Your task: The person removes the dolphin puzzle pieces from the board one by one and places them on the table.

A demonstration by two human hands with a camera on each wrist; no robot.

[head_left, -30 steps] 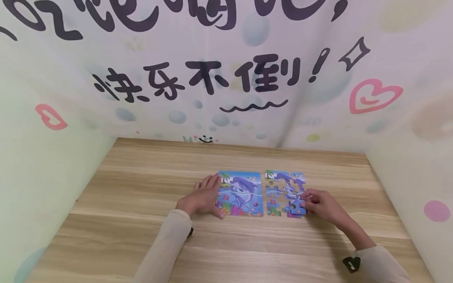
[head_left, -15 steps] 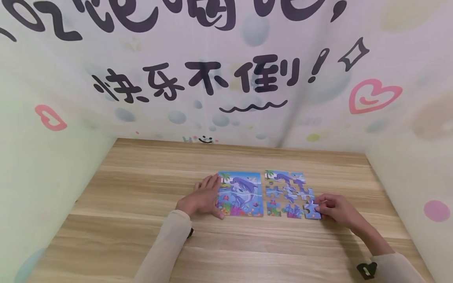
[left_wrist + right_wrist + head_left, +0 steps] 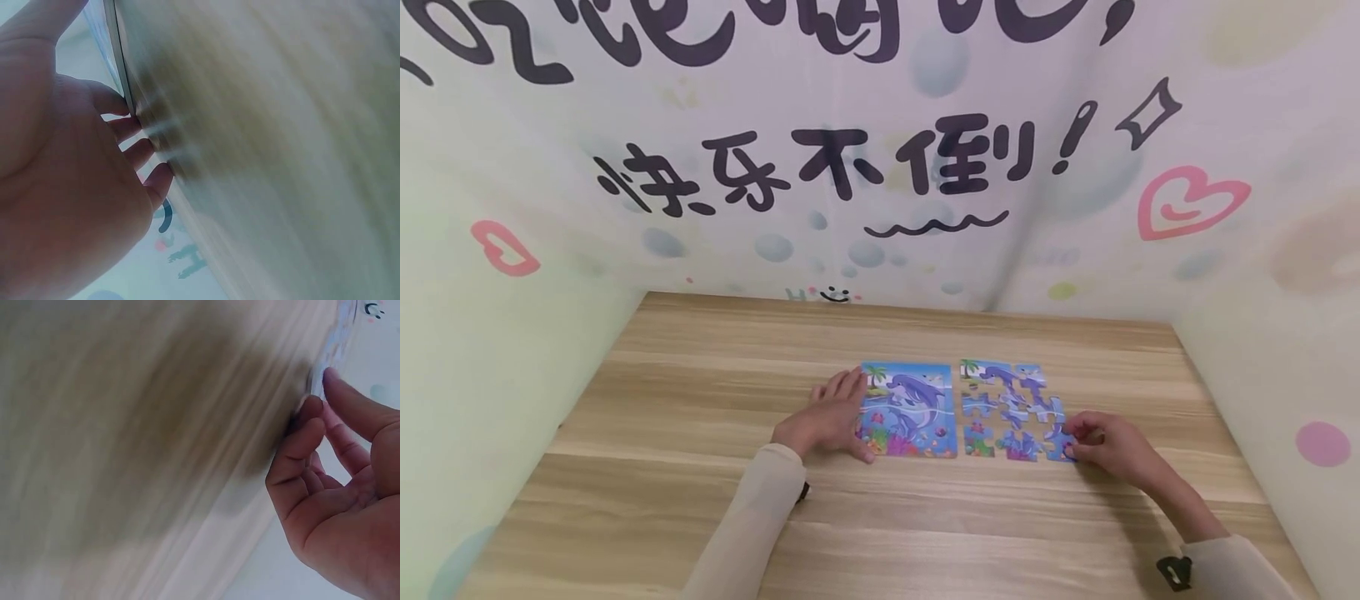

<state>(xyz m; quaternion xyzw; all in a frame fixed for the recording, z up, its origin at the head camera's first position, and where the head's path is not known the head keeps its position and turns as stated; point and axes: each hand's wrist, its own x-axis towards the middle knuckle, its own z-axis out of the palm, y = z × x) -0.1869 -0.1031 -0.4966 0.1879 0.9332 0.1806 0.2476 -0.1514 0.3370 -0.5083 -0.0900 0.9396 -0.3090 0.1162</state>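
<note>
In the head view, my left hand rests at the left edge of a dolphin picture board, fingers spread and fairly straight along its side. Right of the board, several dolphin jigsaw pieces lie in loose rows with gaps between some of them. My right hand holds the lower-right corner puzzle piece by its right edge, with thumb and fingers; the fingertips cover part of it. From the right wrist, the thumb is over the piece's edge and the other fingers of the right hand are curled.
The wood-grain table runs beneath everything. Behind it stands a white printed wall covering with black writing and hearts. Pale side walls close in the left and right.
My right hand has moved right with the corner piece, from on top of other pieces to the lower-right spot, then shifted slightly. My left hand has stayed on the board's edge.
</note>
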